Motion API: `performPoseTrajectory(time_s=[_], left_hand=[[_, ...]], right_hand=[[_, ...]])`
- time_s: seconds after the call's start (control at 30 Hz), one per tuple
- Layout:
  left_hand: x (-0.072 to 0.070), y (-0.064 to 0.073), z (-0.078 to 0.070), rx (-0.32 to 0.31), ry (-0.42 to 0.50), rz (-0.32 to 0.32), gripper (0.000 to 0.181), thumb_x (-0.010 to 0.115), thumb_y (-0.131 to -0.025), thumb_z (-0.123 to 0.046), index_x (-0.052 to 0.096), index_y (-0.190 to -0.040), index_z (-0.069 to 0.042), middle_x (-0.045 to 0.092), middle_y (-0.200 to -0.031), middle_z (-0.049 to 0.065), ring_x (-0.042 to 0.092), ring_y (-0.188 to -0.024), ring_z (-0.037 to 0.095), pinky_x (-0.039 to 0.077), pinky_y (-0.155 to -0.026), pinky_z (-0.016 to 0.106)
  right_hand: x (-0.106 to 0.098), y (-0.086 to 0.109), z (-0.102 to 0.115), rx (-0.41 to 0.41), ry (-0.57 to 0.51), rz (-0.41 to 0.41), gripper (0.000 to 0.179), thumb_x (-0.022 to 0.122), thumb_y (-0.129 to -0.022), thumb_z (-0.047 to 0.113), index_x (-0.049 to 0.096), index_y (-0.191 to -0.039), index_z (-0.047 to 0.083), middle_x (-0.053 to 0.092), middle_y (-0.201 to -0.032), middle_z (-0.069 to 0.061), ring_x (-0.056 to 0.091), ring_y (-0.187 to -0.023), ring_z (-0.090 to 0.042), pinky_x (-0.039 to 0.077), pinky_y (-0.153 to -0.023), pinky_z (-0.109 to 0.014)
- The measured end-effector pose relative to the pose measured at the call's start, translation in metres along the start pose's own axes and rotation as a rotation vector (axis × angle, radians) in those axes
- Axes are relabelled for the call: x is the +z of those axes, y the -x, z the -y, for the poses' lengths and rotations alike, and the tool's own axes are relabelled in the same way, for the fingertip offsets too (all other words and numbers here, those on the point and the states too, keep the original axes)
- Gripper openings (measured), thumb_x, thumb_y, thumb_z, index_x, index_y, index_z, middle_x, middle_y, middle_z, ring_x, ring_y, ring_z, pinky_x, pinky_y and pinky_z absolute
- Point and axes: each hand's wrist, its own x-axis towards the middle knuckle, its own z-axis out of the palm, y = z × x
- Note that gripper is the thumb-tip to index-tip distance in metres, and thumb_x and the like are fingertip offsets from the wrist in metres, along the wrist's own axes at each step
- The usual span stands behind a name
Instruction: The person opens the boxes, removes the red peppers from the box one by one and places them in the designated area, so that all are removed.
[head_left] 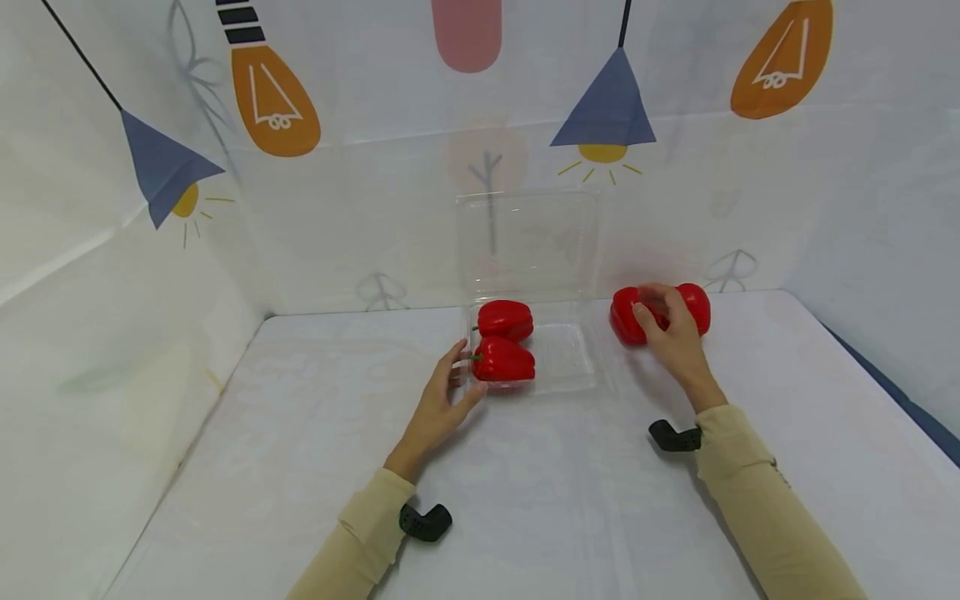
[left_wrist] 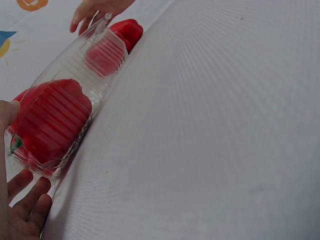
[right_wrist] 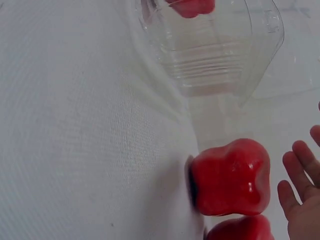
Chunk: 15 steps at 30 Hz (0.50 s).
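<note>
We see both arms reaching forward over the white tabletop (head_left: 525,500), each in a beige sleeve, with a black wrist piece at each cuff. The left hand (head_left: 437,410) angles inward to the left end of a clear plastic clamshell container (head_left: 566,360), its thumb set apart from its fingers, the thumb by the front corner and the fingers along the side. Those fingers are relaxed and lightly bent, gripping nothing; we cannot tell whether they touch the plastic.

In the left half of that container we find two red bell peppers, a rear pepper (head_left: 506,319) and a front pepper (head_left: 504,360), both lying on their sides with green stems towards the left hand. The clear lid (head_left: 528,242) stands upright behind.

The right hand (head_left: 677,340) leans inward above two more red bell peppers on the table to the right of the container: the nearer-to-container pepper (head_left: 625,317) and the outer pepper (head_left: 697,307). From the right wrist we see its fingers extended and slightly spread beside them, closed round neither; whether a fingertip touches either one, we cannot tell.
</note>
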Motion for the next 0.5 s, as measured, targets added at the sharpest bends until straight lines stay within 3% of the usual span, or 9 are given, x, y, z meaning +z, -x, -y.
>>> performPoseTrajectory(time_s=[0.17, 0.5], left_hand=[[0.0, -0.001, -0.001, 0.003, -0.006, 0.002, 0.071, 0.063, -0.09, -0.02, 0.025, -0.148, -0.006, 0.041, -0.144, 0.019, 0.049, -0.124, 0.035, 0.043, -0.103, 0.047], [-0.001, 0.0, -0.003, -0.001, -0.001, 0.006, 0.072, 0.063, -0.09, -0.019, 0.024, -0.148, -0.006, 0.04, -0.145, 0.019, 0.048, -0.125, 0.035, 0.043, -0.104, 0.048]], right_hand=[[0.004, 0.001, 0.004, -0.005, 0.008, 0.035, 0.047, 0.055, -0.095, 0.027, 0.04, -0.136, 0.012, 0.046, -0.136, -0.01, 0.043, -0.125, -0.029, 0.043, -0.099, -0.055], [0.015, 0.004, 0.009, -0.078, 0.012, 0.089, 0.046, 0.058, -0.093, 0.023, 0.042, -0.134, 0.01, 0.047, -0.135, -0.01, 0.044, -0.125, -0.028, 0.042, -0.101, -0.055]])
